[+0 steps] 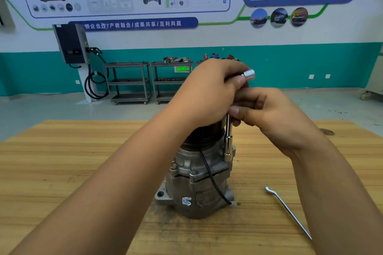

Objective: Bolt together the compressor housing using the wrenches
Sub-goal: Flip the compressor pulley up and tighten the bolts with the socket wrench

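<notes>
A grey metal compressor housing stands upright on the wooden table, a black cable running down its front. A chrome socket wrench stands vertically at the housing's upper right, its socket end down on a bolt. My left hand grips the top of the wrench, where a chrome end sticks out past my fingers. My right hand pinches the wrench shaft just below. A bolt head shows on the housing's front flange.
A bent chrome wrench lies on the table to the right of the housing, partly under my right forearm. Two grey shelf carts and a wall-mounted charger with a cable stand by the far wall.
</notes>
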Tool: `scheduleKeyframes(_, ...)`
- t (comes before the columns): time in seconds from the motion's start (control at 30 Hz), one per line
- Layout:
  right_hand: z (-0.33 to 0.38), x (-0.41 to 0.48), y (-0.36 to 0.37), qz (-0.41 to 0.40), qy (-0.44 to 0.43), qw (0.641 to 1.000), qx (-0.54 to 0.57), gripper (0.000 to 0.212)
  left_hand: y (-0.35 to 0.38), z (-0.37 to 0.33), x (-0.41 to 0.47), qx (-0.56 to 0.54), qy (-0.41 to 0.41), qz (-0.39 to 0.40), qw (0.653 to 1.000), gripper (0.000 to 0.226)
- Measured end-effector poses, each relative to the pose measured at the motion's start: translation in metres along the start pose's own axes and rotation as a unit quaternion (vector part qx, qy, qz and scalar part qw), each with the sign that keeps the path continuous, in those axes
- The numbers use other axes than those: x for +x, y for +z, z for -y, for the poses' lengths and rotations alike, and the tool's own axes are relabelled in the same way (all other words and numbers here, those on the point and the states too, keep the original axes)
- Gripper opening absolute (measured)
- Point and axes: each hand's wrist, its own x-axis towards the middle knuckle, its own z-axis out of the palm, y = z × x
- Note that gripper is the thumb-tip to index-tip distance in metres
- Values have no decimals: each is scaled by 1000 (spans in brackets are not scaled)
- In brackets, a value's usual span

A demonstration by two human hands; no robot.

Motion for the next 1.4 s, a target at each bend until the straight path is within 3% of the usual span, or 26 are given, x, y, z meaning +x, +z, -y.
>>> scheduleKeyframes(0.13,-1,0,-1,-17,0,999,32,20,-3,9,-1,-114,36,67,991,31)
scheduleKeyframes(0.23,-1,0,1,-16,-14,999,29,23,-7,14,-8,-272,26,139,952,28)
scheduleKeyframes(0.3,-2,1,2,-24,-14,999,24,23,-8,14,-13,-299,22,141,944,26)
scheduleKeyframes(0.43,1,2,2,-40,-14,999,12,17,3,6,-17,-171,20,-23,985,24)
scheduleKeyframes(0.5,3,1,4,-42,-21,999,-4,24,11,3,-19,-92,11,-117,989,18)
scheduleKeyframes(0.57,4,1,6,-47,-24,998,-18,32,17,-2,-23,-83,-3,-170,982,16)
scheduleKeyframes(0.8,5,3,11,-62,-21,997,-42,35,25,-9,-25,-36,-48,-244,968,25)
scheduleKeyframes(0.9,0,4,15,-94,-19,995,-22,16,26,-5,-27,-77,-43,-264,960,11)
scheduleKeyframes(1.03,-3,5,14,-111,-11,993,-33,25,20,7,-29,-261,-103,-207,937,5)
scheduleKeyframes(1.17,1,1,-2,-40,13,999,-32,11,10,10,-20,-396,-159,-160,890,9)
scheduleKeyframes(1.27,-1,0,-5,0,29,998,-55,11,9,6,-15,-427,-189,-122,876,14)
scheduleKeyframes(1.4,-3,2,0,2,40,999,-36,17,12,4,-5,-357,-211,-100,904,23)
